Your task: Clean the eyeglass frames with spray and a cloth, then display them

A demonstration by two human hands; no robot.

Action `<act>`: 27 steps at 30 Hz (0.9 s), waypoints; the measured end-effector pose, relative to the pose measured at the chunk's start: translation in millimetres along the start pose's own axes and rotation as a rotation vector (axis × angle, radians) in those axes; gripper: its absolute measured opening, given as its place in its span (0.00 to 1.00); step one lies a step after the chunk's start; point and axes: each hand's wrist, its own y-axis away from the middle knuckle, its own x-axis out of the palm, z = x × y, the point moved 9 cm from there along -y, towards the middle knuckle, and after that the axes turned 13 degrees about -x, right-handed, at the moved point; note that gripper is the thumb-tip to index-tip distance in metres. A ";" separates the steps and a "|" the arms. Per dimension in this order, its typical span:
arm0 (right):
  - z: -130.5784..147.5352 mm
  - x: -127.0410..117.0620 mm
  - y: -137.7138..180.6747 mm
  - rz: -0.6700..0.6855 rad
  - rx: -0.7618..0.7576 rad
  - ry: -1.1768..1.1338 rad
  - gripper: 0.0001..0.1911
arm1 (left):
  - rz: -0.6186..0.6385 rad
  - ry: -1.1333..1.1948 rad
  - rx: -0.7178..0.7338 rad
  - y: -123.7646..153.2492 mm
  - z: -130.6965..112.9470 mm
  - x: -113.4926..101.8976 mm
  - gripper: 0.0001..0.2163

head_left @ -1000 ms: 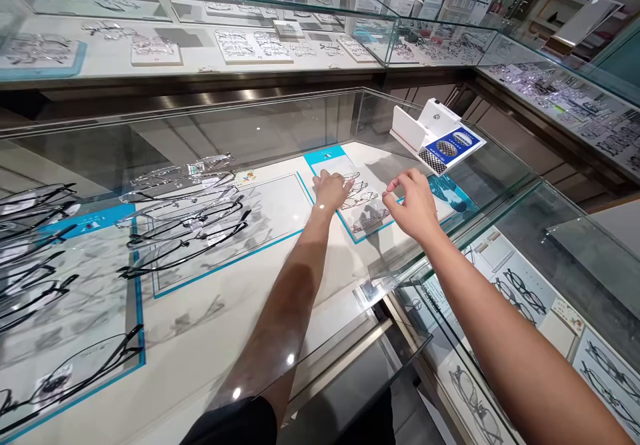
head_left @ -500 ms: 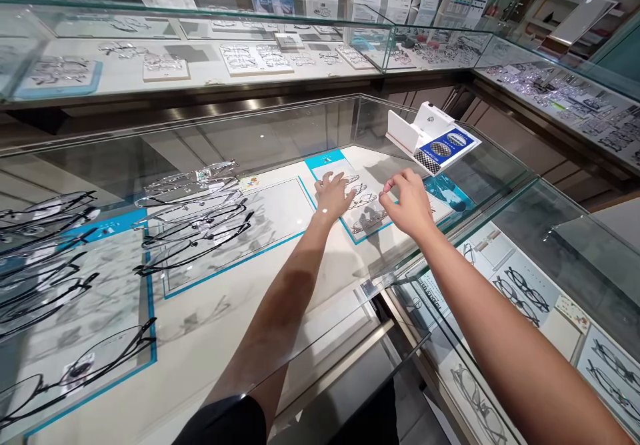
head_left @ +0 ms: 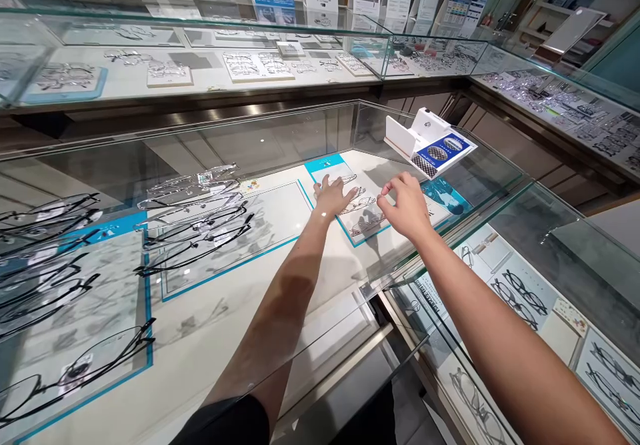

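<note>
My left hand [head_left: 334, 197] is seen through the glass, inside the display case, with its fingers spread over the left side of a white and blue display board [head_left: 373, 233]. Several pairs of eyeglasses lie on that board. The eyeglasses in its middle [head_left: 364, 203] sit between my two hands, just right of my left thumb. My right hand [head_left: 407, 206] hovers at the right of the board, fingers curled, thumb and forefinger tips close together. Whether anything thin is between those tips, I cannot make out. Contact of my left fingertips with the board or frames is unclear.
Rows of eyeglasses [head_left: 200, 231] stand on the glass top at left. A white and blue stand [head_left: 437, 148] rests on the glass beyond my right hand. The glass edge [head_left: 400, 265] runs below my right forearm. More display cases [head_left: 270, 75] line the back.
The view has shifted very slightly. My left fingers have spread a little and moved slightly; my right hand keeps nearly the same curled pose. The eyeglasses show no clear movement.
</note>
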 end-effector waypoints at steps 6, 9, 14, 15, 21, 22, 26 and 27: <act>-3.6 -0.2 0.5 -0.017 -0.013 0.001 0.03 | -0.116 0.029 0.078 23.2 -12.0 -8.6 0.31; -6.7 -0.2 0.6 -0.021 -0.025 -0.004 0.03 | -0.153 0.043 0.189 53.4 -24.1 -16.5 0.25; -9.8 -1.2 0.7 -0.037 -0.061 0.005 0.04 | -0.244 0.129 0.265 113.2 -34.2 -38.7 0.14; -10.9 -1.3 0.8 -0.042 -0.065 0.005 0.04 | -0.243 0.152 0.271 127.1 -34.7 -40.4 0.13; -20.6 1.1 -1.2 -0.059 -0.074 -0.013 0.04 | 0.031 0.179 0.393 229.5 -35.1 -15.6 0.16; -22.2 1.4 -1.7 -0.057 -0.071 -0.013 0.04 | 0.106 0.183 0.409 248.0 -33.0 -10.4 0.16; -25.6 0.9 -4.0 -0.035 -0.045 -0.003 0.04 | 0.407 0.315 0.404 318.6 -15.0 -6.2 0.23; -26.2 0.6 -4.5 -0.026 -0.034 -0.005 0.04 | 0.480 0.359 0.364 334.1 -7.0 -8.8 0.26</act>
